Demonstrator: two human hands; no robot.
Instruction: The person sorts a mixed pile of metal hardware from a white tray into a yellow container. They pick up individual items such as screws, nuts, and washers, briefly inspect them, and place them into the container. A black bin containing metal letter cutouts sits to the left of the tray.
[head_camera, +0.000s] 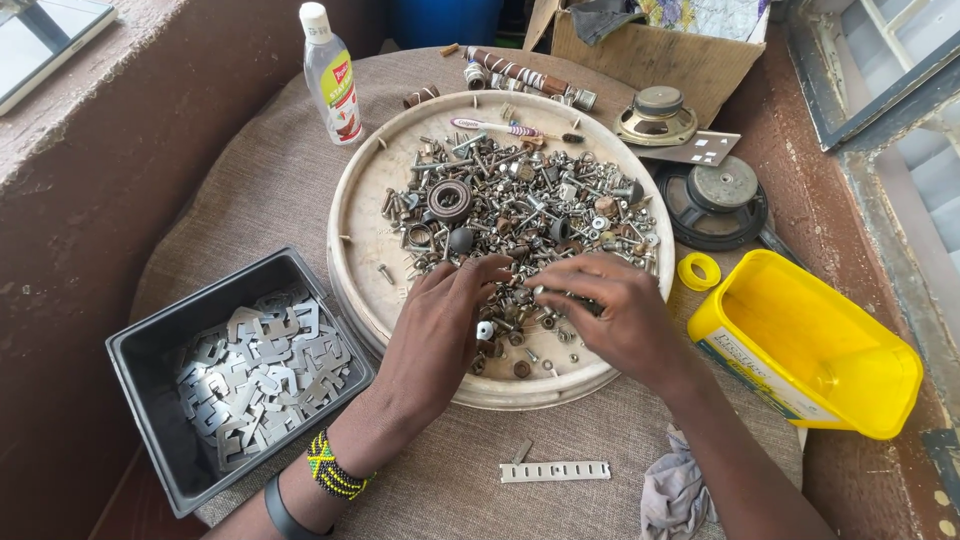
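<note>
- Screws, nuts and bolts (520, 205) are heaped in a round cream tray (352, 215), which is set at the centre of a cloth-covered table (270, 190) in the head view.
- At the 6 o'clock edge of the heap, the left hand (440, 320) is laid palm down, its fingertips (492, 268) bent onto the small metal parts; whether anything is pinched cannot be told.
- The right hand (610, 315) is placed just beside it, toward 5 o'clock, with its fingers drawn together over the hardware; what is gripped beneath them is hidden.
- A black bearing ring (450, 198) is seen among the parts at 10 o'clock of the tray.
- A dark grey bin (140, 350) filled with flat metal stampings (260, 370) is found at 8 o'clock of the tray.
- A yellow plastic tub (810, 345) is tilted at 4 o'clock, and a yellow ring (699, 271) is seen between it and the tray.
- Two loudspeakers (715, 200) are placed at 2 o'clock, a clear bottle (330, 75) at 11 o'clock.
- A slotted metal strip (555, 471) and a crumpled rag (675, 495) are laid at 6 o'clock.
</note>
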